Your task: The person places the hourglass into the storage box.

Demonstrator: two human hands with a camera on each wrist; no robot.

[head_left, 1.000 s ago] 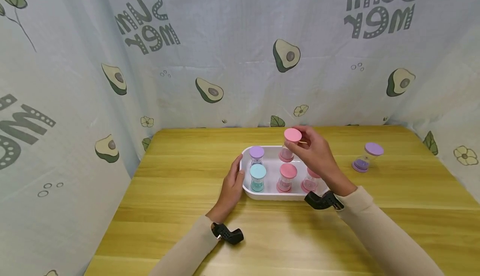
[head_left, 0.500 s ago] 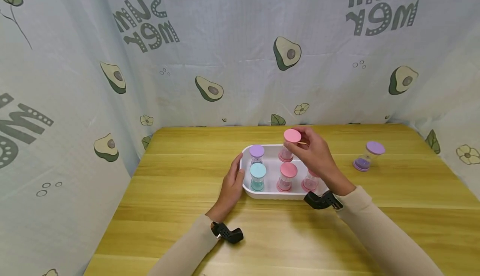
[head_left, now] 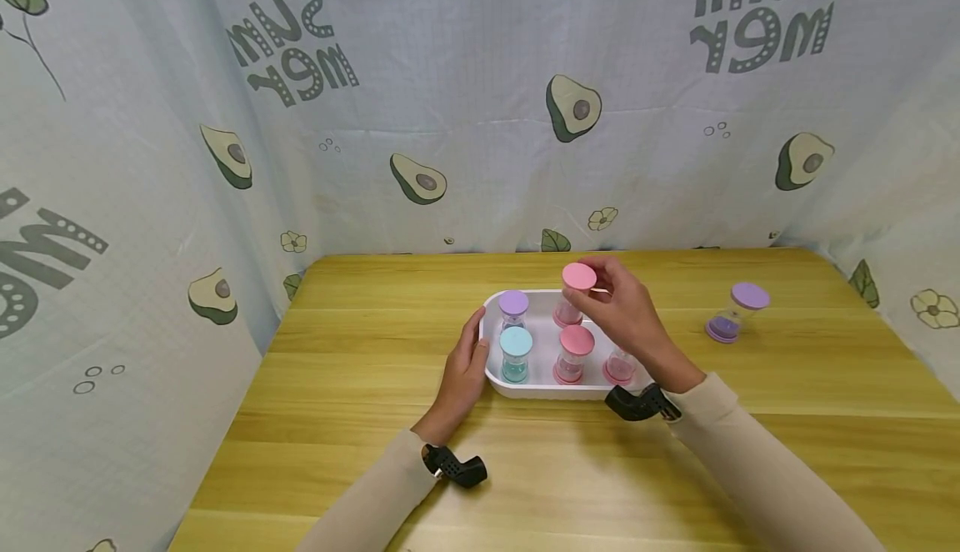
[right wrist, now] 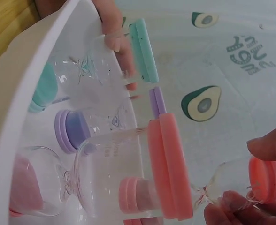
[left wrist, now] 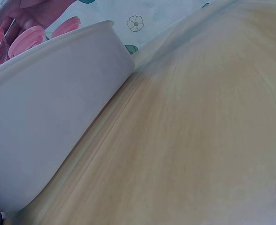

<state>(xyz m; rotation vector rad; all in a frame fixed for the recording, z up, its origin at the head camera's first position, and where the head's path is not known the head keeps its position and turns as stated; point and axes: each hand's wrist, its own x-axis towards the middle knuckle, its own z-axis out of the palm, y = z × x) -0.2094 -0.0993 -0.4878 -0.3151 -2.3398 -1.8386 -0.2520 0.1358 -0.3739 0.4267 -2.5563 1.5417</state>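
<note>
A white tray (head_left: 540,392) with rounded corners sits on the table. My left hand (head_left: 460,378) holds its left end. My right hand (head_left: 626,306) pinches a pink-capped hourglass (head_left: 569,306) by its upper part, over the middle of the tray's back row; whether its base touches the tray floor I cannot tell. In front of it stands another pink hourglass (head_left: 572,353), with a further pink hourglass (head_left: 619,366) to the right, partly covered by my right wrist. At the tray's left end stand a purple hourglass (head_left: 513,308) and, nearer me, a teal hourglass (head_left: 516,355).
On the table right of the tray, a purple hourglass (head_left: 736,313) stands alone. The wooden table (head_left: 360,368) reaches back to a patterned curtain (head_left: 480,118), which also hangs along the sides.
My right hand has shifted slightly left and down with the pink hourglass, so more of the front right hourglass shows. The left hand stays at the tray's end.
</note>
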